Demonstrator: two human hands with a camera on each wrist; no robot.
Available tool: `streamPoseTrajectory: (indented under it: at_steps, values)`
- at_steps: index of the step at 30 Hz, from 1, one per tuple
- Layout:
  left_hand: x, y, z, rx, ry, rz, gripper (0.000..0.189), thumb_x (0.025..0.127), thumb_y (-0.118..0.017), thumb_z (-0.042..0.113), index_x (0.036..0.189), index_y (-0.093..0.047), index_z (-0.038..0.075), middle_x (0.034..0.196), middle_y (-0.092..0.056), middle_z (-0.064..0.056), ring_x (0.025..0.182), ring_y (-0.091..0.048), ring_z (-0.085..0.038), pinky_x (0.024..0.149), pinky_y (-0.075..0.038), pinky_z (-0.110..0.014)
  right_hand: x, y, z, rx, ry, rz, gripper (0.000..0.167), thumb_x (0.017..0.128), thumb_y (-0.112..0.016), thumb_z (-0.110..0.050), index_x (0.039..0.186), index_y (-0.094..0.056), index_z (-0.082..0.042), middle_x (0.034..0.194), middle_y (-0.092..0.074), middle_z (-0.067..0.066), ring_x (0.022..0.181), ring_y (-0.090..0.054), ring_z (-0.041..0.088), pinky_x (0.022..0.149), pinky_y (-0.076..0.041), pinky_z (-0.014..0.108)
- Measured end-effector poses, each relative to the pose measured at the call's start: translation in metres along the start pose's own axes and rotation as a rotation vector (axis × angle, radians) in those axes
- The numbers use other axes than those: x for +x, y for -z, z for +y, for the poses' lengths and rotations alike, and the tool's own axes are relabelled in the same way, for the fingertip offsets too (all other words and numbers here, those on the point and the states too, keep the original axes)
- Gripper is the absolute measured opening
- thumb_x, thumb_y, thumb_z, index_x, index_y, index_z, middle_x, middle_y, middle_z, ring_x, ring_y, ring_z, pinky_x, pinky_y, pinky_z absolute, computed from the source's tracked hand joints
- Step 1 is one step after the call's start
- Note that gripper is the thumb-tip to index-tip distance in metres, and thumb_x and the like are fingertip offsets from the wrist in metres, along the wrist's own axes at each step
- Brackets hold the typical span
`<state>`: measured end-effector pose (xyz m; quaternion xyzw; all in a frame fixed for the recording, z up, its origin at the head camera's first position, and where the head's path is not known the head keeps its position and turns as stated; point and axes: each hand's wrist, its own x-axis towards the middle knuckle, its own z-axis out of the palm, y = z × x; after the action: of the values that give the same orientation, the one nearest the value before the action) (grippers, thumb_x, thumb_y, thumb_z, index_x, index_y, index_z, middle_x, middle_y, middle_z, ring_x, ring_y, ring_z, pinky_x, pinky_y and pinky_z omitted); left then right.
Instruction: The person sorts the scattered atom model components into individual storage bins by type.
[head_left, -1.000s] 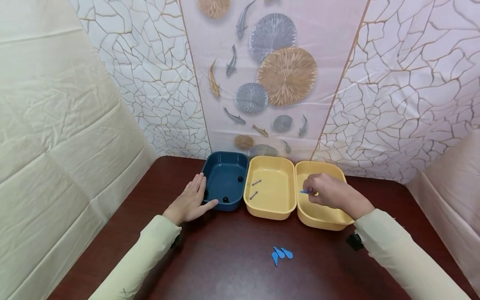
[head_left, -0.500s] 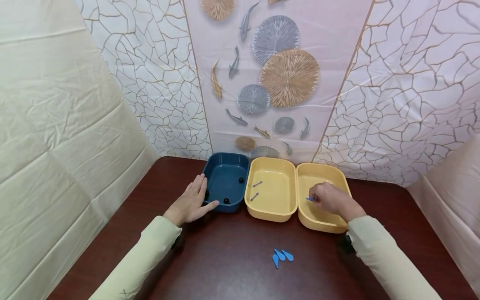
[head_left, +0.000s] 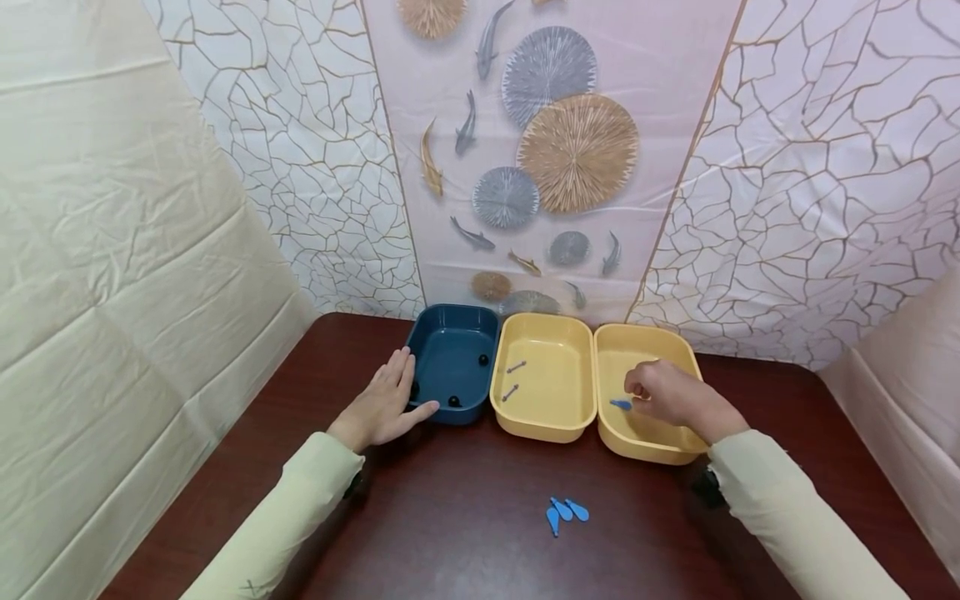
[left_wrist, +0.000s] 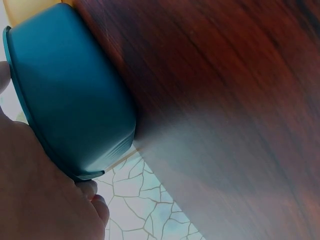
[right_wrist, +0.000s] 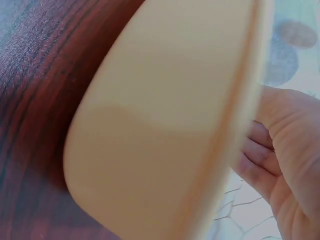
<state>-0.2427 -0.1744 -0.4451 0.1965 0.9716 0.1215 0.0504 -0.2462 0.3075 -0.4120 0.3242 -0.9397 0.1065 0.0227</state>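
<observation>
My left hand rests on the left front rim of the dark blue bin, its fingers straight. The left wrist view shows the hand against that bin's rim. Over the right yellow bin, my right hand hovers with bent fingers and holds nothing. Just left of its fingertips a small blue teardrop-shaped piece lies in the bin. Several like it, blue drop-shaped pieces, lie on the table. In the right wrist view the bin wall partly hides the hand.
The middle yellow bin stands between the other two and holds two small purple-grey bone-shaped pieces. Small black balls lie in the blue bin. All stand on a dark red-brown table before a patterned cloth backdrop.
My right hand has lowered the blue teardrop piece into the right yellow bin and let go, drawing slightly right. The left hand stays on the blue bin's rim.
</observation>
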Motion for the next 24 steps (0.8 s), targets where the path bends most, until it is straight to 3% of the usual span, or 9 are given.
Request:
streamPoseTrajectory:
  at_steps: [10, 16, 24]
  values:
    - [0.001, 0.000, -0.001, 0.002, -0.007, 0.003, 0.102, 0.104, -0.043, 0.067, 0.167, -0.008, -0.004, 0.178, -0.002, -0.021, 0.166, -0.006, -0.041, 0.134, -0.014, -0.056, -0.013, 0.022, -0.039, -0.013, 0.133, 0.062, 0.019, 0.080, -0.083, 0.003, 0.087, -0.073, -0.011, 0.086, -0.071, -0.002, 0.077, -0.068, 0.016, 0.067, -0.057, 0.026]
    - [0.002, 0.000, -0.002, 0.008, -0.002, -0.005, 0.103, 0.104, -0.042, 0.068, 0.168, -0.006, -0.004, 0.178, -0.001, -0.021, 0.166, -0.005, -0.041, 0.134, -0.013, -0.056, -0.018, 0.029, -0.065, -0.026, 0.140, 0.016, 0.018, 0.082, -0.084, 0.000, 0.096, -0.077, -0.008, 0.091, -0.072, 0.000, 0.081, -0.068, 0.014, 0.070, -0.059, 0.026]
    - [0.001, 0.000, -0.003, 0.019, -0.011, 0.012, 0.101, 0.105, -0.041, 0.067, 0.167, -0.008, -0.006, 0.178, -0.003, -0.023, 0.166, -0.006, -0.043, 0.134, -0.015, -0.058, -0.022, 0.025, -0.092, 0.010, 0.242, 0.021, 0.022, 0.081, -0.083, 0.002, 0.085, -0.071, -0.015, 0.085, -0.067, -0.005, 0.078, -0.063, 0.009, 0.068, -0.056, 0.024]
